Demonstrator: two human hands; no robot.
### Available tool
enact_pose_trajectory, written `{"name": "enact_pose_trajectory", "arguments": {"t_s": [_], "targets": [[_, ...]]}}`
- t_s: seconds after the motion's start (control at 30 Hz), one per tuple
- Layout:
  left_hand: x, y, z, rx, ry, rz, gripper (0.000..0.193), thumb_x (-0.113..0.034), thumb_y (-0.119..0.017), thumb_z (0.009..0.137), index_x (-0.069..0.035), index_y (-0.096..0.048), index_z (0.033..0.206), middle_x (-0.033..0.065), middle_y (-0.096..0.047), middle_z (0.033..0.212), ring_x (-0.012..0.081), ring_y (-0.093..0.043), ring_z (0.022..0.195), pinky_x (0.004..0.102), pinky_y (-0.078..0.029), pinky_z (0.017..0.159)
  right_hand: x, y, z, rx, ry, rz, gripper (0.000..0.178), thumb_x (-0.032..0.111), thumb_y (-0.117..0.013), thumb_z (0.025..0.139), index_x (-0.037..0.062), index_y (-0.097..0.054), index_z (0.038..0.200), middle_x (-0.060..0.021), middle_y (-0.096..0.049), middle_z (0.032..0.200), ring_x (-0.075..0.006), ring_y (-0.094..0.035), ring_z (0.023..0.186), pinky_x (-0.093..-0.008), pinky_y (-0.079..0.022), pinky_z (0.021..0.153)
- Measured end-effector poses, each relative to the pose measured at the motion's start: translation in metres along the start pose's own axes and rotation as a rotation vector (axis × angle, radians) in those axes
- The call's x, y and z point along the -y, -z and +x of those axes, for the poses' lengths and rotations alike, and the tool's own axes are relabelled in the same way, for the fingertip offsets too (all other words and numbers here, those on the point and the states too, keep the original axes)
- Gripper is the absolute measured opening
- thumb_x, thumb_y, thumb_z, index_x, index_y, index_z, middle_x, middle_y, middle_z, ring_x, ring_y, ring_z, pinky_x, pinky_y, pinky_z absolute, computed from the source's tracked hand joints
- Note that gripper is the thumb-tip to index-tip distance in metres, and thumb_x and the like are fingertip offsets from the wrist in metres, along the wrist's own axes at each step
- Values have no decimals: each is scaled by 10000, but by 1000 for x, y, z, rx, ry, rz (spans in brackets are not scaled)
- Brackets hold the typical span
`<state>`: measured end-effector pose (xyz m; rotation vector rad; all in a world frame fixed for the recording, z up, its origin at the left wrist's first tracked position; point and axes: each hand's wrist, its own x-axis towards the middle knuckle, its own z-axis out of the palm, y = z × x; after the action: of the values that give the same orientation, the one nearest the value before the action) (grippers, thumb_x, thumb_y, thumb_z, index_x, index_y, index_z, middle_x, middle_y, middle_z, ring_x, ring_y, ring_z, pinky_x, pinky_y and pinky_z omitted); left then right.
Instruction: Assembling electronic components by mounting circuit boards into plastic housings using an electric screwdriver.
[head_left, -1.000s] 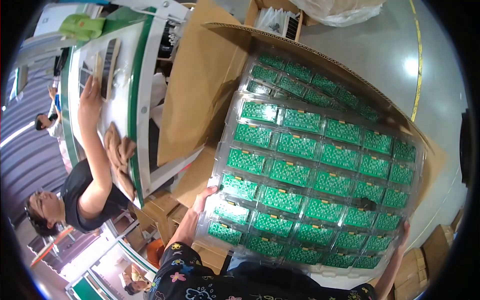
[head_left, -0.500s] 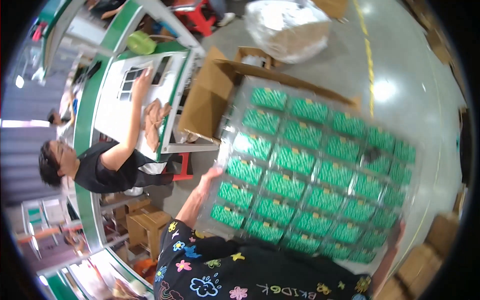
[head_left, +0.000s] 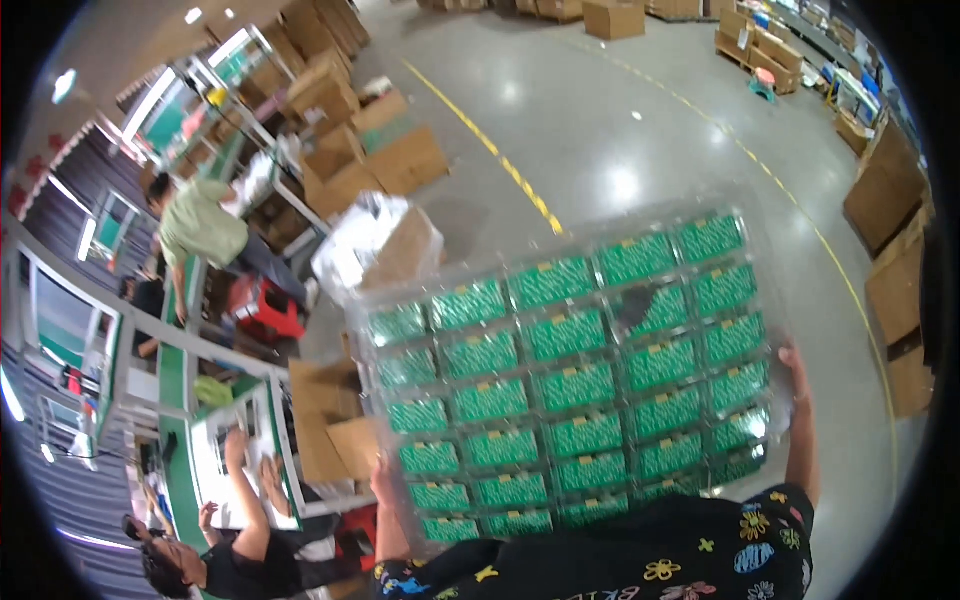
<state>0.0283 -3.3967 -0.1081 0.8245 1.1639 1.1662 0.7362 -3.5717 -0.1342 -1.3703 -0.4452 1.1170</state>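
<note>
I carry a wide clear plastic tray (head_left: 762,262) in front of my body, gripped by its two side edges. Green rectangular pieces (head_left: 585,435) with pale markings sit in rows in its compartments; a dark patch (head_left: 636,308) covers part of one in the upper right area. My left hand (head_left: 382,480) is closed on the tray's left edge, near its lower corner. On the opposite edge, higher up, my right hand (head_left: 792,365) holds on too. The undersides of my fingers are hidden by the tray.
Left of the tray stands an open cardboard box (head_left: 325,430), beside a workbench (head_left: 205,450) where a person in black works. Farther off are a plastic-wrapped carton (head_left: 400,245), a red stool (head_left: 265,305) and a person in light green. Cartons (head_left: 900,320) line the right side.
My view has swung right, so the bench and open box now appear farther left and lower. The tray stays in both hands and has come away from over the box.
</note>
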Motion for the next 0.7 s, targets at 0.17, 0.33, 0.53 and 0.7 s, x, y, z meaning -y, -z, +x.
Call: {"name": "enact_pose_trajectory", "arguments": {"t_s": [0.17,0.33,0.53,0.7], "targets": [[22,24,23,-208,164,149,658,-483,-420,919,-9,-369,1373,110,-448,1357,272,-421,1236,393,-292,1066,17,-21,-21,-57,48,151,851,370,-618,705,-27,-311,1392,-177,-415,1359,-285,-435,1219,-372,-340,1029],[-22,-52,41,-96,295,107,649,-501,-384,928,-34,-375,1380,101,-434,1375,278,-404,1247,429,-285,1057,-7,-13,-16,-125,83,167,887,377,-629,689,-1,-281,1413,-176,-414,1353,-288,-449,1202,-378,-369,1008],[-14,-62,87,-101,273,84,447,-323,-423,955,-37,-492,1292,77,-523,1279,240,-468,1169,414,-346,994,-29,12,-51,-303,105,79,793,369,-598,749,17,-327,1406,-135,-466,1315,-247,-465,1179,-353,-358,1005],[-6,-118,138,50,292,192,400,-277,-544,912,-2,-564,1202,68,-606,1141,225,-579,983,353,-443,862,-39,27,-25,-182,128,-174,818,402,-598,706,47,-357,1403,-119,-434,1357,-238,-393,1251,-348,-279,1047]]}}
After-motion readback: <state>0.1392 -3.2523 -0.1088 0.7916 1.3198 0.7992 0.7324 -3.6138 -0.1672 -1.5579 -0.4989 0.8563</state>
